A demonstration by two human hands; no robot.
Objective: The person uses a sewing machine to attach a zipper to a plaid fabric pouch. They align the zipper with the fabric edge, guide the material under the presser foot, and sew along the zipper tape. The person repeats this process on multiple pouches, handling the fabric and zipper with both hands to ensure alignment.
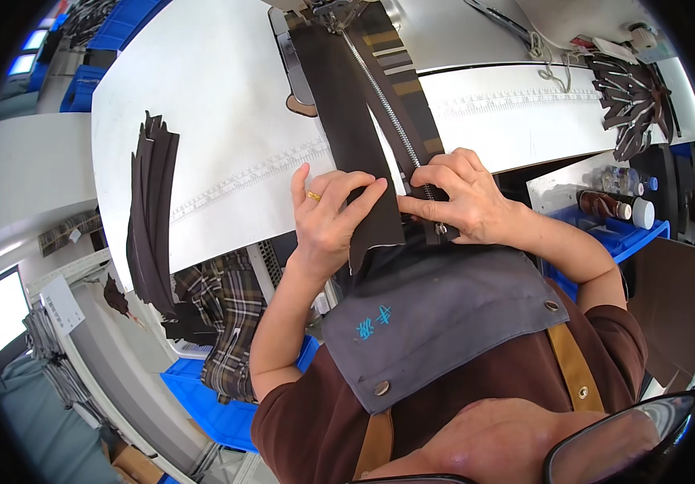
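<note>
Presently | hands (325, 214) (473, 203) pinch zippered fabric (329, 89) | right blue bin (636, 243): capped bottles (599, 204)

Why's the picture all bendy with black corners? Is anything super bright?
Head view: the fisheye lens makes the white table look curved and leaves black corners; head view: a rectangle at far left glares white; head view: the left hand and right hand look fairly sharp.

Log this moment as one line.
left hand: pinches dark fabric | right hand: on zipper | sewing machine: at their far end | strip bundle: left
</note>
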